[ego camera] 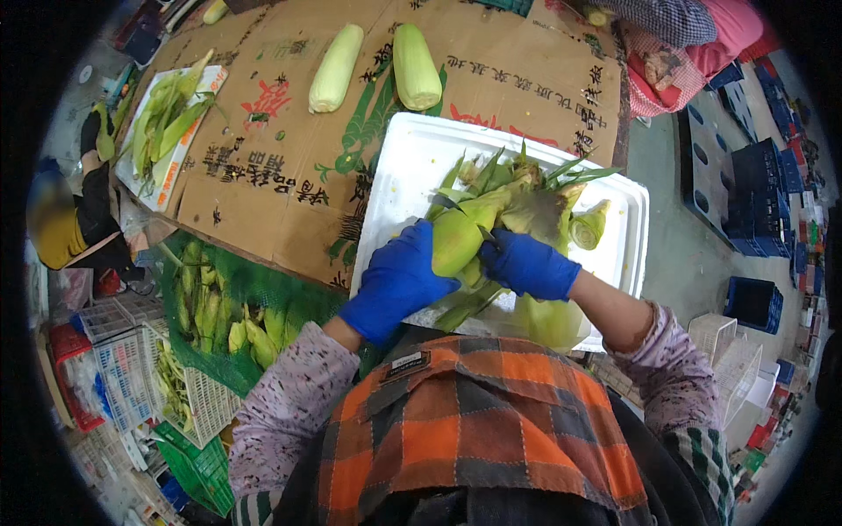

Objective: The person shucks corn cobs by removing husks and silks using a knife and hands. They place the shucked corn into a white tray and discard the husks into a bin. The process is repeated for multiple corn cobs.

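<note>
Both my hands wear blue gloves over a white foam tray [408,141]. My left hand [404,279] grips an ear of corn in its green husk [457,240], its tip pointing up and right. My right hand [529,263] is closed around a small knife, whose short dark blade [485,233] touches the husk. Stripped husk leaves [520,174] and a cut stalk end in husk [589,227] lie in the tray. Beyond it, two trimmed pale green ears of corn [336,69] [417,69] rest on the cardboard-covered table.
A white tray with husk leaves [164,131] stands at the table's left. Below it, green netting holds unpeeled corn [210,302]. White plastic crates [204,401] stand at lower left. One person is at far left, another [677,59] at upper right. Blue crates [756,204] stand right.
</note>
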`<action>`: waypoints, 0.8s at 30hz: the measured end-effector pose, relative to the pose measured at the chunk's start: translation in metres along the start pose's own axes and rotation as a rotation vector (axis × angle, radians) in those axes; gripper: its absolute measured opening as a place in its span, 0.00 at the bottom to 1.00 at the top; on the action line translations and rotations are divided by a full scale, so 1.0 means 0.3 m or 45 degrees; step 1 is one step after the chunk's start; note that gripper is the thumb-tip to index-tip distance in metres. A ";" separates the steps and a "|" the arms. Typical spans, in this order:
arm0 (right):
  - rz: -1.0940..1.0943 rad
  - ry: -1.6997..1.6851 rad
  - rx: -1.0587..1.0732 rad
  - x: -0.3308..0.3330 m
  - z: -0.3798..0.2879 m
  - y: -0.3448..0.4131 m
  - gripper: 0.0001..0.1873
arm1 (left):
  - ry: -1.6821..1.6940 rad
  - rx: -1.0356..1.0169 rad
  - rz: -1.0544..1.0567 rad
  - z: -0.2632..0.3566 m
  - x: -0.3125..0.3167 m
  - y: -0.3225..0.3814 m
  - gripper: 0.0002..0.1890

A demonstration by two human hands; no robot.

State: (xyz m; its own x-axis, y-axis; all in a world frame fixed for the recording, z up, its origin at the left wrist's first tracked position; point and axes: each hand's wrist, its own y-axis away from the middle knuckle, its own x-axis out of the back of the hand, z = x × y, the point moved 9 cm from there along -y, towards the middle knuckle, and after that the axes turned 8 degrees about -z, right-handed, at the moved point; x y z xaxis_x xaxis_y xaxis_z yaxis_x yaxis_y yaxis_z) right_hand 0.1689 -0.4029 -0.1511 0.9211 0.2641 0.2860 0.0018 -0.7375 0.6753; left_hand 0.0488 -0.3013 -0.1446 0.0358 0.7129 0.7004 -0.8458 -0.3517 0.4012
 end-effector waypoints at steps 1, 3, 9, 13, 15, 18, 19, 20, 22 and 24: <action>-0.047 -0.071 -0.024 -0.005 -0.002 0.010 0.14 | 0.076 -0.043 -0.071 -0.013 0.001 -0.019 0.46; -0.163 -0.204 -0.069 -0.020 -0.004 0.015 0.16 | 0.214 -0.018 -0.143 -0.013 0.015 -0.027 0.43; 0.387 0.480 0.187 -0.032 0.031 0.077 0.15 | 0.156 0.160 -0.085 -0.035 0.012 -0.015 0.39; 0.394 0.691 0.195 -0.070 0.060 0.014 0.16 | 0.109 0.144 -0.082 -0.019 0.013 -0.016 0.38; 0.445 0.894 0.219 -0.092 0.072 -0.111 0.18 | 0.119 0.154 -0.073 -0.016 0.023 -0.028 0.37; 0.331 1.286 0.453 -0.141 0.045 -0.131 0.14 | 0.217 0.172 -0.136 -0.010 0.026 -0.007 0.36; 0.361 1.007 0.437 -0.105 0.034 -0.113 0.12 | 0.384 0.111 -0.165 -0.041 0.029 -0.021 0.38; 0.334 0.894 0.268 -0.077 0.056 -0.085 0.11 | 0.550 0.049 -0.194 -0.078 0.028 -0.037 0.39; 0.245 0.654 -0.062 -0.039 0.031 0.038 0.08 | 0.917 -0.043 -0.278 -0.071 0.031 -0.030 0.41; 0.360 1.042 0.294 -0.099 0.092 -0.032 0.08 | 0.793 -0.034 -0.240 -0.075 0.028 -0.038 0.40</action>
State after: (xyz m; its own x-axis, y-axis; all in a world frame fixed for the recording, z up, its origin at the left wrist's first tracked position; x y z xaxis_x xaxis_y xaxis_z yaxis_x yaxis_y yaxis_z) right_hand 0.1521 -0.4209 -0.1848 0.3335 0.3491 0.8757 -0.0232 -0.9256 0.3779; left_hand 0.0467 -0.2777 -0.1566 -0.1236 0.9821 0.1425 -0.8685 -0.1765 0.4631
